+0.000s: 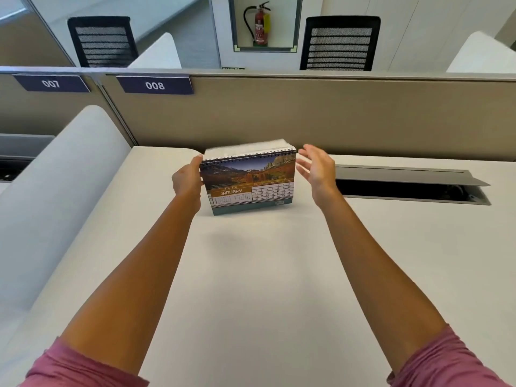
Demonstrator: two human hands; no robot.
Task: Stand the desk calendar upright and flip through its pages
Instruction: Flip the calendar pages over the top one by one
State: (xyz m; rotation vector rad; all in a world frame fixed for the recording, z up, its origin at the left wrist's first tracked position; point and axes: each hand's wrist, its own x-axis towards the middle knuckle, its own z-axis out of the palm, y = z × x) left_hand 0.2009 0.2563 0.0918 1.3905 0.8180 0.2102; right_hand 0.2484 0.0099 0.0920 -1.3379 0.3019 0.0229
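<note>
1. Head view: you have one desk calendar [248,181] standing upright on the white desk [251,275], just above the centre of the frame, its January page with a mountain photo facing you and the spiral binding along the top.
2. Your left hand [187,181] is at the calendar's left edge, fingers wrapped on that edge and holding it.
3. Your right hand [317,171] is just right of the calendar's upper right corner, fingers spread and loose, apart from the page; nothing is in it.
4. A blurred white page edge [251,148] shows behind the binding.
5. You can count two black mesh chairs, one at upper left [103,41] and one at upper right [339,43], beyond the beige partition [307,115].
6. Two number plates hang on the partition: 007 [51,83] and 008 [155,85].
7. One red fire extinguisher [259,25] sits in a wall niche at top centre.
8. One open cable hatch [413,185] lies in the desk at the right.
</note>
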